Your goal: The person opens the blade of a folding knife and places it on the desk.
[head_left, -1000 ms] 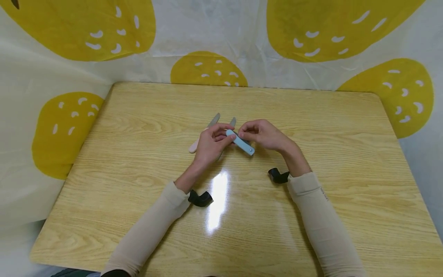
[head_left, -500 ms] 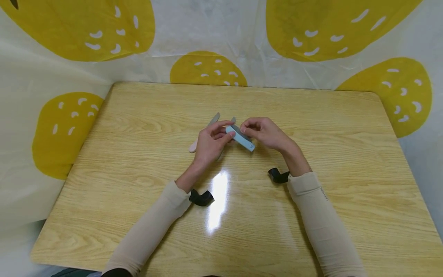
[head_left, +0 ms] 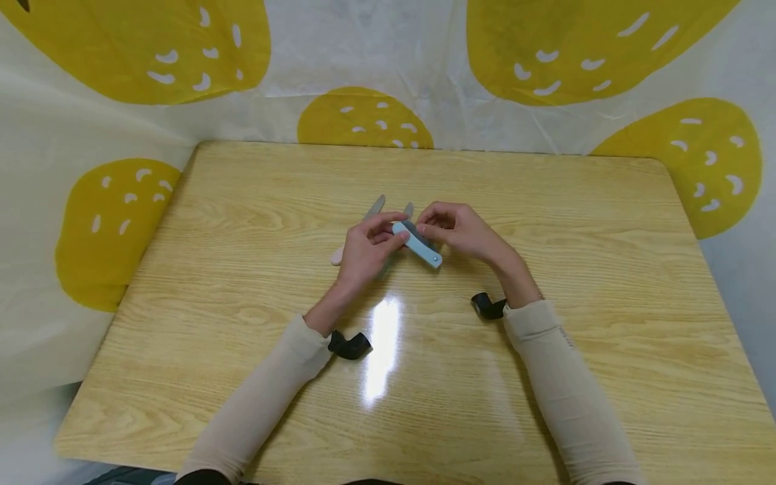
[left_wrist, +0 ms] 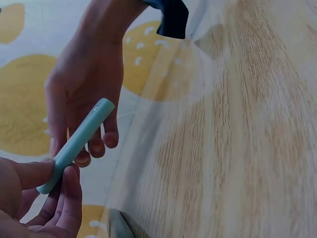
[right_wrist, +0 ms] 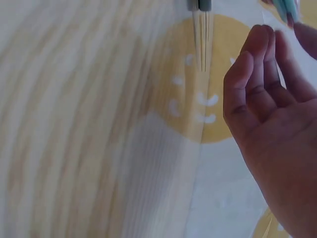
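Observation:
My left hand (head_left: 366, 248) pinches the light blue handle of a folding knife (head_left: 418, 246) between thumb and fingers, above the table. A dark grey blade (head_left: 415, 232) shows along the handle's far side, at a small angle to it. Thumb and forefinger of my right hand (head_left: 463, 231) pinch that blade; the exact contact is partly hidden. In the left wrist view the pale handle (left_wrist: 77, 146) slants up from my left fingers, with my right hand (left_wrist: 89, 84) behind it. The right wrist view shows my right fingers bent toward the handle (right_wrist: 286, 10) at the top edge.
On the wooden table (head_left: 242, 377) lie two more knives, partly covered by my left hand. One has a pink handle (head_left: 337, 256); of the other, a blade tip (head_left: 409, 209) shows. A patterned cloth (head_left: 364, 47) hangs behind the table. Black wrist mounts (head_left: 350, 345) stick out from both sleeves.
The blade stands a little further out from the blue handle than a second ago. My right hand has shifted slightly up, and the handle has shifted slightly up and left.

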Tool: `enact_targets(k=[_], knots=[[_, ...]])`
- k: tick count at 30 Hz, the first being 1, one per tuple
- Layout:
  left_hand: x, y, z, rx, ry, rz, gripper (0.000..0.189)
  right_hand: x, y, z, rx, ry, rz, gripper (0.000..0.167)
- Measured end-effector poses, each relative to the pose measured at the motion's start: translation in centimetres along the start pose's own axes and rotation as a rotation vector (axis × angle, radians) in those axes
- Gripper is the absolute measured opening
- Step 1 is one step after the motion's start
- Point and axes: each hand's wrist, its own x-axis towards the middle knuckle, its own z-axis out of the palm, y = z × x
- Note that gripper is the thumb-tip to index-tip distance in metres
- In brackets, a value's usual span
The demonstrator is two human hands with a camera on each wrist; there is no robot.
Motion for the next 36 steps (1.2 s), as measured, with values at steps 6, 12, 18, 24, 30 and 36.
enact_targets(k=[6,12,18,24,30,36], knots=[[-0.1,0.1,0.0,0.029,-0.027,-0.003,0.031,0.3,-0.8,0.4,-0.043,-0.033,-0.005,0.019],[-0.1,0.1,0.0,0.03,-0.042,-0.014,0.033,0.2,-1.2,0.5,-0.066,-0.031,-0.007,0.02],[-0.2,0.0,0.1,0.028,-0.04,0.001,0.033,0.1,-1.2,0.4,-0.054,0.006,0.023,0.018],[-0.1,-0.2,-0.1,0.017,0.003,-0.017,0.027,0.0,-0.9,0.2,-0.007,0.099,0.059,0.019],[0.0,-0.4,-0.4,-0.002,0.004,-0.005,0.026,-0.4,-0.3,-0.4,0.046,0.169,0.037,0.02],[-0.2,-0.7,-0.6,-0.012,0.021,-0.011,0.024,-0.4,0.3,-0.6,0.121,0.18,0.051,0.023]])
